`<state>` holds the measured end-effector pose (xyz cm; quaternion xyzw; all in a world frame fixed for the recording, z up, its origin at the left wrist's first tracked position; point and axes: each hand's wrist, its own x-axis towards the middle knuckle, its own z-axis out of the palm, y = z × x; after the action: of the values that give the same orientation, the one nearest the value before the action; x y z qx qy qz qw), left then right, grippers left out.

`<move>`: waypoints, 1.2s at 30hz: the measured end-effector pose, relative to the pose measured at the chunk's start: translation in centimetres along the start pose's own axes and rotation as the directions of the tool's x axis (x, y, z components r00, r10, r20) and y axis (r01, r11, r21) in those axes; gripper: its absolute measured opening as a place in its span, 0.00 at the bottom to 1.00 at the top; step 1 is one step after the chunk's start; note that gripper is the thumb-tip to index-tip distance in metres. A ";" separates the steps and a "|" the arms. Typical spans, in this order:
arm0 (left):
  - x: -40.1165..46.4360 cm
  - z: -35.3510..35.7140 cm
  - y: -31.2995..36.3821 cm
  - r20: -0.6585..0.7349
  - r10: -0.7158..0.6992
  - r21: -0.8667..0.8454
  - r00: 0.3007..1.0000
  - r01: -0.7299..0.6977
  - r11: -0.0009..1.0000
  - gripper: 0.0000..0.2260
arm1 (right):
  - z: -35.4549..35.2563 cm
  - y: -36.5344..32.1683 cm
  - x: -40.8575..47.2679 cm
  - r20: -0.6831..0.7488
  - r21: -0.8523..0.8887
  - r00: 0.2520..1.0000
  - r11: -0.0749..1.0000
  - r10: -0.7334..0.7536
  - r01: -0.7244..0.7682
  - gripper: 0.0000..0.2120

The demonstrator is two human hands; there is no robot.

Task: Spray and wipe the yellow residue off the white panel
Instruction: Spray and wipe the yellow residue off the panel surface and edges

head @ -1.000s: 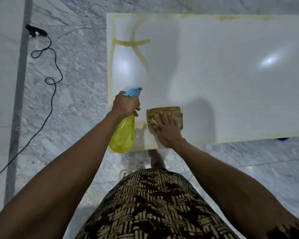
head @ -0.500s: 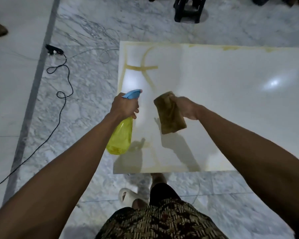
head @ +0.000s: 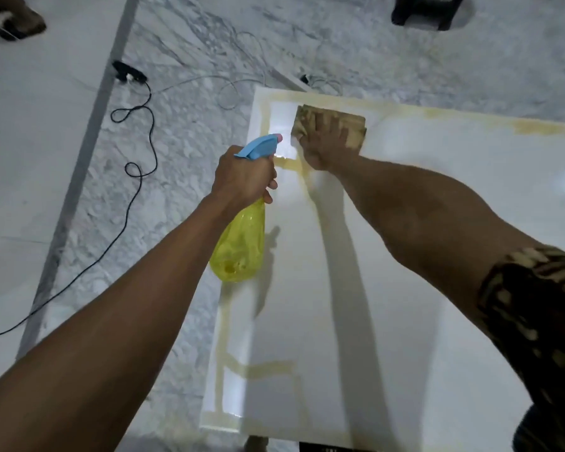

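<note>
A black cable (head: 134, 177) is trailing across the marble floor (head: 190, 57), well to the left of the left hand (head: 243, 177). That hand is gripping the neck of the spray bottle (head: 240, 246), fingers curled tight around it; the yellow body is hanging below the fist toward the person, its long axis running near to far, and the blue nozzle (head: 261, 145) is pointing right and away, toward the cloth (head: 331, 123). The right hand (head: 328, 145) is pressing that brown cloth flat, fingers spread straight over it, at the far left corner of the white panel (head: 405, 288). Yellow residue (head: 535, 127) is lining the far edge to the right of the fingers, and more is streaking the near left part. Bare panel is stretching wide to the right.
</note>
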<state>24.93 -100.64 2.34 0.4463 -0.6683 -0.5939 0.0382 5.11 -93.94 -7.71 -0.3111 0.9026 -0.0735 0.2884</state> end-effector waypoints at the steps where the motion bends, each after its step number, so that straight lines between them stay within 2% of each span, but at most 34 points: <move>1: 0.3 -0.2 -0.3 -0.003 0.000 0.008 1.000 0.000 1.000 0.19 | 1.7 0.0 -0.2 -0.090 -0.102 0.995 0.994 -0.038 0.029 0.27; 3: 0.3 -0.5 -1.1 -0.002 -0.017 0.021 1.000 0.017 1.000 0.18 | 4.3 0.9 -0.8 -0.167 -0.208 0.978 0.974 -0.125 0.089 0.26; 6: -0.7 -1.3 -2.6 0.000 -0.063 0.061 0.998 0.063 0.996 0.13 | 6.2 1.8 -3.5 -0.144 -0.228 0.980 0.968 -0.140 0.104 0.26; 11: -5.2 -2.3 -5.2 0.053 -0.068 0.099 0.996 0.063 0.993 0.19 | 11.3 1.9 -12.9 -0.105 -0.217 0.974 0.960 -0.201 0.175 0.26; 16: -12.3 -2.9 -9.0 0.109 -0.074 0.122 0.991 0.060 0.991 0.17 | 16.3 1.9 -22.9 -0.057 -0.201 0.984 0.967 -0.168 0.153 0.28; 19: -17.0 -3.4 -12.2 0.136 -0.103 0.138 0.985 0.084 0.987 0.21 | 19.0 1.3 -28.5 -0.012 -0.155 0.991 0.979 -0.133 0.129 0.27; 25: -24.2 -4.9 -17.4 0.162 -0.108 0.140 0.981 0.085 0.986 0.13 | 23.2 0.6 -37.6 0.060 -0.106 0.991 0.986 -0.119 0.125 0.27; 30: -27.7 -6.3 -19.0 0.154 -0.104 0.178 0.983 0.076 0.981 0.20 | 24.8 0.2 -42.0 0.153 -0.134 0.983 0.984 -0.099 0.120 0.27; 36: -29.0 -6.6 -19.3 0.136 -0.076 0.182 0.988 0.051 0.982 0.12 | 25.2 -0.7 -45.0 0.278 -0.107 0.958 0.988 -0.074 0.107 0.27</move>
<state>56.76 -85.03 2.20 0.4255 -0.7051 -0.5631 -0.0687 48.57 -66.11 -6.88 -0.3762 0.8418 0.0119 0.3869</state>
